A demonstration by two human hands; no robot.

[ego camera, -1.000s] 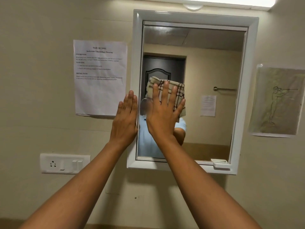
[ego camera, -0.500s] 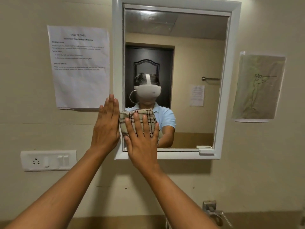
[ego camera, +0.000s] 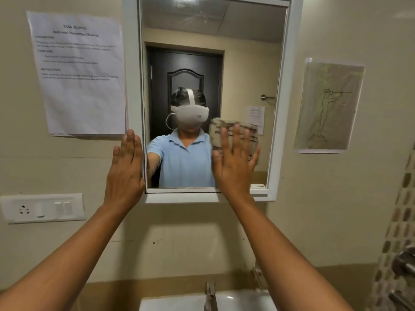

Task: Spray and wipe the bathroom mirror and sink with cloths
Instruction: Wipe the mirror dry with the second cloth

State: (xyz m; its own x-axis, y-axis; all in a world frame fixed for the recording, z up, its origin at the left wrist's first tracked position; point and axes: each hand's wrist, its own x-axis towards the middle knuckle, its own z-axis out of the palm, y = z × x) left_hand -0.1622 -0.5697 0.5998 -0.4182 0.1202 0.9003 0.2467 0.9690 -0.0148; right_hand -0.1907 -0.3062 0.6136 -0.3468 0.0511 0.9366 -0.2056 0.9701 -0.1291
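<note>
Your right hand (ego camera: 233, 162), fingers straight, presses the checked cloth (ego camera: 233, 131) on the mirror (ego camera: 202, 41) at 5 o'clock; left hand (ego camera: 125, 169) flat on its frame (ego camera: 132, 63), 7 o'clock.

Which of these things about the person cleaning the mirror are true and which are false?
1. The right hand presses a checked cloth flat against the mirror. True.
2. The left hand holds a spray bottle. False: it holds nothing and lies flat, fingers straight, at the mirror's left frame.
3. A printed sheet of paper hangs on the wall left of the mirror. True.
4. The cloth is at the top of the mirror. False: it is in the lower right part of the glass.
5. A tap and a white sink are below the mirror. True.
</note>
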